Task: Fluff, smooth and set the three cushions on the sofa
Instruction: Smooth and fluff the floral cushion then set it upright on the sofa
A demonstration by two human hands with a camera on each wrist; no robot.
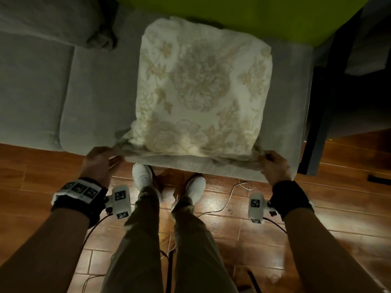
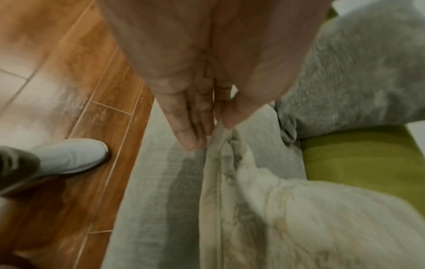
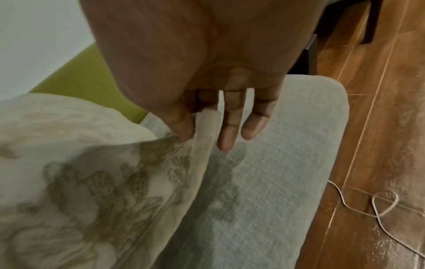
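A cream cushion with a tan flower pattern [image 1: 203,85] lies flat on the grey sofa seat [image 1: 95,87], its near edge at the seat's front. My left hand [image 1: 101,160] pinches the cushion's near left corner [image 2: 218,138] between thumb and fingers. My right hand [image 1: 273,166] pinches the near right corner [image 3: 204,123] between thumb and forefinger, the other fingers straight. A grey cushion [image 1: 53,20] rests at the back left of the sofa, seen also in the left wrist view [image 2: 358,72].
The sofa has a lime-green back [image 1: 243,15]. A wooden floor [image 1: 338,197] with a white cable [image 1: 228,199] runs in front. My white shoes [image 1: 143,176] stand at the sofa's front edge. Dark furniture [image 1: 330,92] stands to the right.
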